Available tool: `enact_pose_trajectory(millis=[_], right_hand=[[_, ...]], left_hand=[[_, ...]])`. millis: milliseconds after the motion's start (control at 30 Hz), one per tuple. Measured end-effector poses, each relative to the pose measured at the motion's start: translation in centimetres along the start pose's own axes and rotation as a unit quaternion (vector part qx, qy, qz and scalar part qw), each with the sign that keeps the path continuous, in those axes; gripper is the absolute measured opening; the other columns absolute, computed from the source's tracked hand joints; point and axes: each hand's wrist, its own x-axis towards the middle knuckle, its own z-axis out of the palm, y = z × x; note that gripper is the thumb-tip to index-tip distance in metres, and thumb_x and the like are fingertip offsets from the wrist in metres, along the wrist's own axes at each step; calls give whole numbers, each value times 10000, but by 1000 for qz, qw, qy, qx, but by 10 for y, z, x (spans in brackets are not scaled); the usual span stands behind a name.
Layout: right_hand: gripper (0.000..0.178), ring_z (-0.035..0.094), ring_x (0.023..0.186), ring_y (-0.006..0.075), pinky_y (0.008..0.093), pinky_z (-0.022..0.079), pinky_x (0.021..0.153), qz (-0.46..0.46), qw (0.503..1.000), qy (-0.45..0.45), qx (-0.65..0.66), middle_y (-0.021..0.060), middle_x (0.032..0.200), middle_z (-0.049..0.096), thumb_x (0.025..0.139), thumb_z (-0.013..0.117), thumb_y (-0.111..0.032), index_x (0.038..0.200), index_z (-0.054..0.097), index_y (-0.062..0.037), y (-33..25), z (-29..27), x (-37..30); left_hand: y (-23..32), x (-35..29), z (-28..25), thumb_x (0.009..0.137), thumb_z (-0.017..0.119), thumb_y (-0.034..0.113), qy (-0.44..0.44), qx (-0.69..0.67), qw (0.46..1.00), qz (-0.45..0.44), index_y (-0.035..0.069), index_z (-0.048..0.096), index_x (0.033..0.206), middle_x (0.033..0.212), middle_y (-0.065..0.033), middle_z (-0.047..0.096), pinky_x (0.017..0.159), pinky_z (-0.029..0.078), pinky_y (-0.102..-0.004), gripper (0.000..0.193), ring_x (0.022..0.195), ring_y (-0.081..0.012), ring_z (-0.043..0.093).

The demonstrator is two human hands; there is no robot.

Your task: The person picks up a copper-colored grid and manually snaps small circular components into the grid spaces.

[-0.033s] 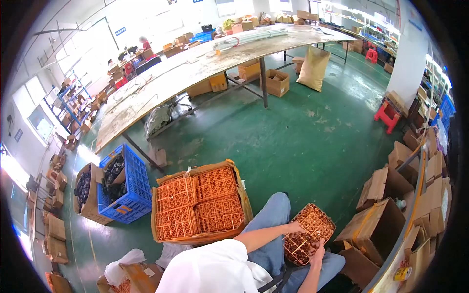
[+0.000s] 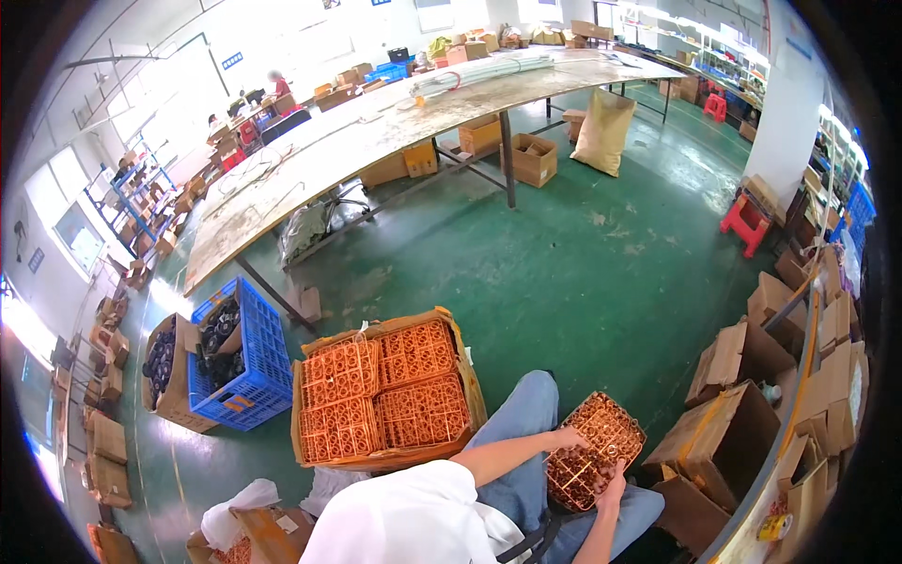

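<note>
Both bare hands are at a squarish stack of copper-orange lattice frames with ring-like shapes (image 2: 601, 434), between the person's knees in blue denim jeans (image 2: 515, 414); what bears the stack from below is hidden. The right hand (image 2: 611, 487) grips its near right edge, fingers curled over the top. The left hand (image 2: 567, 439) touches its left side with bent fingers; whether they pinch a frame or only rest there, I cannot tell. Against the earlier frame, no clear difference shows: both hands, the stack and the surroundings match, and any shift of the fingers is too small to make out.

Just left of the knees, an open brown cardboard carton (image 2: 467, 393) stands on the glossy green floor (image 2: 601, 310), holding four side-by-side piles of similar orange lattices. Farther left, a blue plastic slatted crate (image 2: 266, 352) with dark items inside stands beside another brown carton (image 2: 178, 406), also holding dark pieces. To the right, open brown cardboard boxes (image 2: 719, 442) crowd along the edge of a bench. Beyond the floor runs a long, pale, stained tabletop (image 2: 348, 141) on dark legs, with a tan sack (image 2: 603, 132) standing near its far right end.
</note>
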Motion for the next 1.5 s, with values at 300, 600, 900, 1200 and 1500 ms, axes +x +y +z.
enact_pose_trajectory(millis=[300, 600, 900, 1200, 1500], right_hand=[[480, 346, 372, 127, 227, 223, 320, 22, 988, -60, 143, 23, 543, 439, 853, 373, -592, 639, 375, -162, -4, 14, -7], [299, 416, 445, 59, 158, 316, 337, 33, 975, -37, 214, -15, 611, 460, 869, 522, -401, 768, 463, -126, 0, -3, 10], [281, 446, 462, 77, 202, 351, 382, -144, 980, 101, -95, 9, 612, 524, 885, 528, -335, 806, 550, -66, 14, -13, 16], [266, 392, 461, 73, 209, 263, 367, -59, 989, 29, -135, -25, 621, 465, 869, 542, -374, 854, 530, -108, -7, 0, -7], [171, 415, 484, 97, 214, 288, 368, 42, 997, -55, -27, -13, 615, 451, 848, 577, -261, 786, 496, -124, -5, -13, 1]], left_hand=[[5, -11, -5, 862, 562, 314, -26, -298, 954, 13, 96, 542, 751, 661, -1, 558, 426, 413, -185, 245, 547, -77, 523], [-6, 1, -5, 877, 524, 374, 47, -185, 978, 85, 107, 531, 823, 664, 22, 515, 456, 385, -190, 272, 537, -52, 457], [1, -5, 0, 878, 524, 346, 68, -264, 960, 57, 108, 542, 823, 624, 35, 481, 382, 319, -176, 245, 467, -46, 401], [9, -25, 5, 844, 512, 413, 18, -125, 991, 49, 91, 476, 532, 504, -18, 453, 350, 283, -243, 450, 383, -106, 379], [16, -32, -1, 818, 577, 413, -57, -124, 989, 57, 122, 556, 788, 599, 27, 487, 372, 309, -199, 294, 456, -57, 420]])
